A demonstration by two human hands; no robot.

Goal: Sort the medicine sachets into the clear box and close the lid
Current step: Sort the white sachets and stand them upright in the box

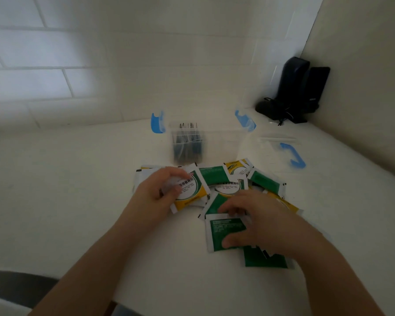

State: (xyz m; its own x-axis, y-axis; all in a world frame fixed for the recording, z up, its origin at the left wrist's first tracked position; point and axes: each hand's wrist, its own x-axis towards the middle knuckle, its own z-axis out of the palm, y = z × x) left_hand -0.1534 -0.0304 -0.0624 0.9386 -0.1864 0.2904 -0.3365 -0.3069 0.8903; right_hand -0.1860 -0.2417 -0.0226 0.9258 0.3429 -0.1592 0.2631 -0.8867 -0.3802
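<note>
Several green, yellow and white medicine sachets (217, 176) lie in a loose pile on the white table (66, 190). My left hand (162, 190) curls over a sachet with a round white label (187, 190) at the pile's left and grips it. My right hand (255, 222) presses on a green sachet (224, 231) at the near side, thumb and fingers pinching it. Behind the pile stands the clear box (219, 137) with blue latches (157, 123), open, with several dark sachets upright in its left part. Its clear lid with a blue handle (293, 155) lies to the right.
A black device (299, 90) with a cable stands in the back right corner. A tiled wall runs behind the table and a plain wall closes the right side. The table's near edge shows at the bottom left, with dark floor below.
</note>
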